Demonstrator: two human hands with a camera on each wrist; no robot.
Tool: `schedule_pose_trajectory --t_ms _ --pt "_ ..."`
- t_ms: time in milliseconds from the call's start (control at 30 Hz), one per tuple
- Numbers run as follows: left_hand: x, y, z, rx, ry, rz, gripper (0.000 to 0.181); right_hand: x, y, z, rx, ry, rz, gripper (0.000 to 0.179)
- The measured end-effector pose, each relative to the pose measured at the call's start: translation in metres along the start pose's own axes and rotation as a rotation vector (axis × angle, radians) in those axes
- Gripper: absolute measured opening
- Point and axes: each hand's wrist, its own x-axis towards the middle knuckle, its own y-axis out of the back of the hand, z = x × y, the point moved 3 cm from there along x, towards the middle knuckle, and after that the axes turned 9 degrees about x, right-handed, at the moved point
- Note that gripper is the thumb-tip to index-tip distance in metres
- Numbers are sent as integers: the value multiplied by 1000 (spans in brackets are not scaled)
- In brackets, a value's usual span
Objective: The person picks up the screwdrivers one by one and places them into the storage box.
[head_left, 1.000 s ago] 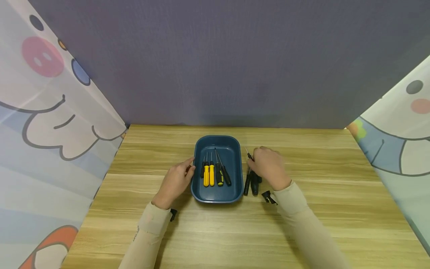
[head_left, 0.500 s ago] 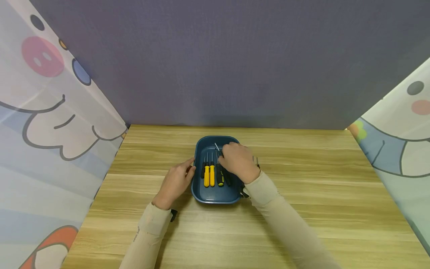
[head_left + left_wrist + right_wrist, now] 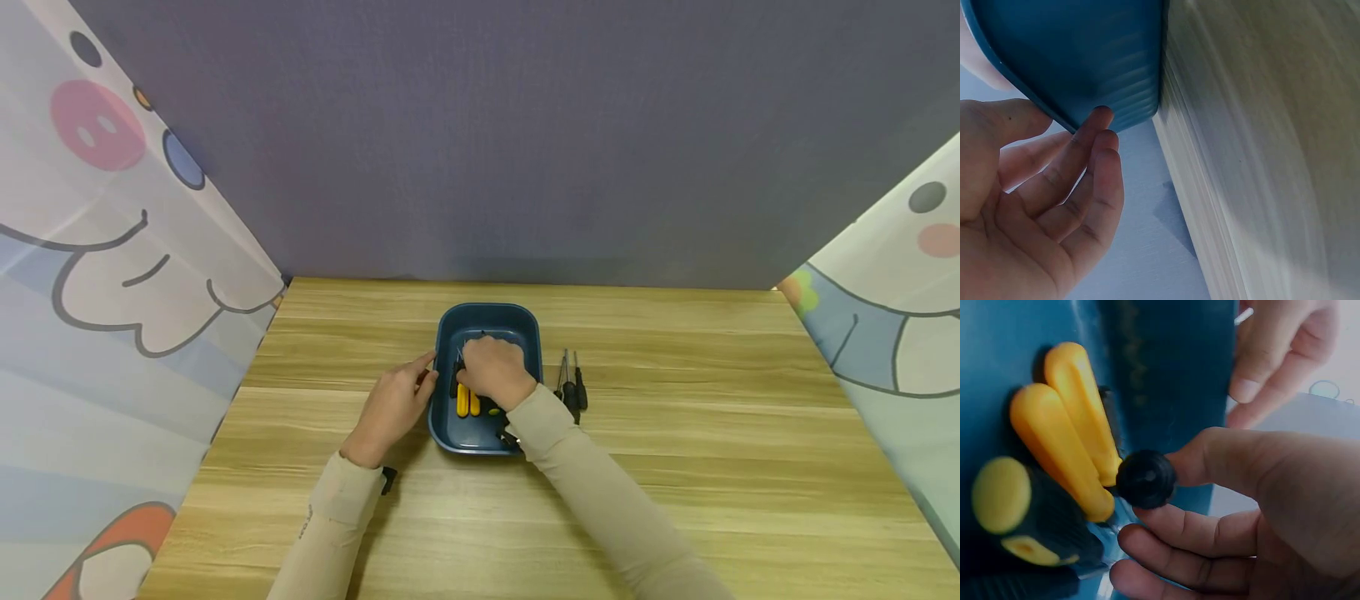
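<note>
A blue rectangular tray stands on the wooden table, with several screwdrivers lying in it. My left hand holds the tray's left rim, thumb over the edge and fingers against the outer wall in the left wrist view. Over the tray, my right hand pinches a black-handled screwdriver between thumb and index finger, its handle end toward the right wrist camera. Close beside it lie two yellow-handled screwdrivers and a black-and-yellow one. From the head view, the right hand covers the held screwdriver and part of the tray.
Several black-handled screwdrivers lie on the table just right of the tray. A grey panel rises behind the table's back edge. Printed cartoon curtains hang at both sides.
My right hand has picked up a black-handled screwdriver from the group on the right and carried it left, over the tray. My left hand stays at the tray's rim.
</note>
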Motion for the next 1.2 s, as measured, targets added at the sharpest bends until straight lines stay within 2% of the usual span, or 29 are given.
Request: schedule_pose_trajectory --t_ms 267,700,900,1200 --pt "1 -1 1 -10 -2 -3 38 2 -5 1 11 -10 -2 32" --pt "1 0 0 -3 -13 0 37 -13 15 3 37 3 19 36" --pt "2 1 2 7 10 -8 37 -25 28 11 -2 37 62 39" --pt "1 1 2 15 20 -12 38 -53 41 34 -74 91 188 29"
